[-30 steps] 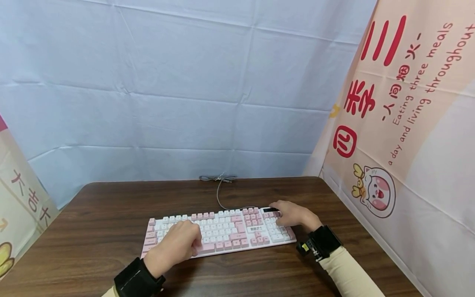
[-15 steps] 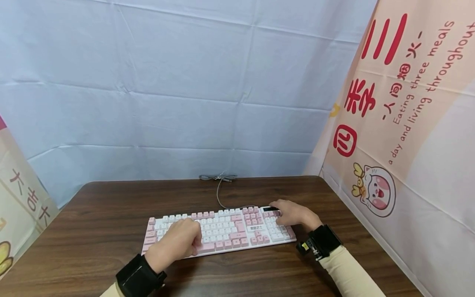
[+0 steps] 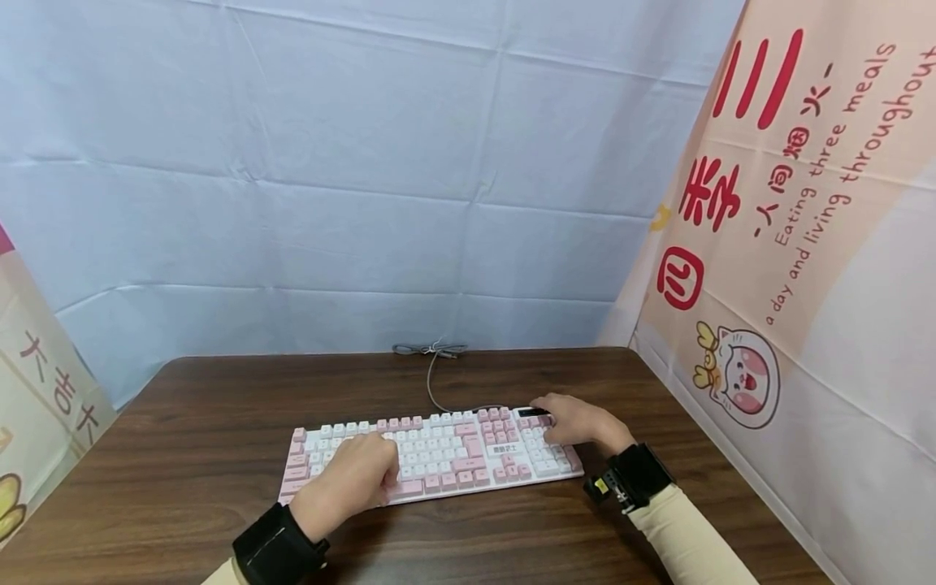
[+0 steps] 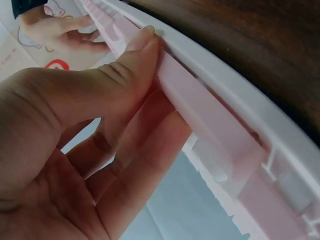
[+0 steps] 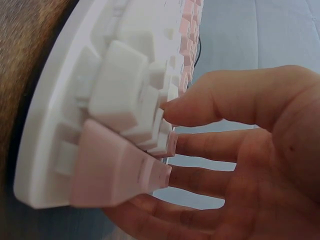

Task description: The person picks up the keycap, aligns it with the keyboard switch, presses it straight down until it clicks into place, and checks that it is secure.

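Observation:
A pink-and-white keyboard lies on the dark wooden table. Over its left half is my left hand, back up, covering many of the keys there. In the left wrist view the thumb rests at the long pink space bar, fingertips bent down to the keys behind it. My right hand lies over the number pad at the right end. Seen from the right wrist, its thumb touches white keys, while the other fingers reach across to the keys on the far side.
A grey cable runs from the keyboard's back to a tied bundle near the far table edge. Pale blue cloth hangs behind the table. A printed cloth stands at the right.
My left wrist has shifted very slightly to the right. The right hand and the keyboard stay in place.

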{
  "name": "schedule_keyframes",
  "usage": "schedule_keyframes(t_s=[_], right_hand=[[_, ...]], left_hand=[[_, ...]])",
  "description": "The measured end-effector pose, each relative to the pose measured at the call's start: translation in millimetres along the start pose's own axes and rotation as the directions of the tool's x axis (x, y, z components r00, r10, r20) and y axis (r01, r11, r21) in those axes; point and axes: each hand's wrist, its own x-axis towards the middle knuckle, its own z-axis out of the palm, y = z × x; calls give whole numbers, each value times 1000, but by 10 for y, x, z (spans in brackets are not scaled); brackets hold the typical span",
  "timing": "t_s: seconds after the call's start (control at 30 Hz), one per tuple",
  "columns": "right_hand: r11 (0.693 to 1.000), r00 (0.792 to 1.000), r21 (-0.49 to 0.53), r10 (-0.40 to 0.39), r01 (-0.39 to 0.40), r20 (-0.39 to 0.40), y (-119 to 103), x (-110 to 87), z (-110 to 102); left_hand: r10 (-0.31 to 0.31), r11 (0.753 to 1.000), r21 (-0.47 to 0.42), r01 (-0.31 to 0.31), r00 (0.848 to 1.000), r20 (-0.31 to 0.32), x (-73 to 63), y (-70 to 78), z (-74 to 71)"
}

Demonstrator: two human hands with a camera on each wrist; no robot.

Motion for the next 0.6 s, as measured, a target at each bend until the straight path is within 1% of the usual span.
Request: schedule_keyframes(t_s=[0.1, 0.23, 0.4, 0.47, 0.6], right_hand=[[1000, 1000, -11, -8, 8, -1, 24, -1, 7], [1000, 1000, -9, -22, 22, -5, 35, -2, 36], [1000, 1000, 10, -28, 28, 4, 14, -8, 66], [1000, 1000, 17, -26, 25, 7, 5, -8, 67], [1000, 1000, 12, -25, 25, 11, -4, -2, 73]], left_hand=[[9, 1000, -20, -8, 1000, 12, 3, 17, -1], [12, 999, -31, -11, 999, 44, -19, 29, -12], [8, 1000, -14, -7, 999, 51, -81, 23, -38], [-3, 1000, -17, 4, 998, 56, -96, 20, -57], [-40, 996, -71, 46, 996, 86, -95, 21, -127]])
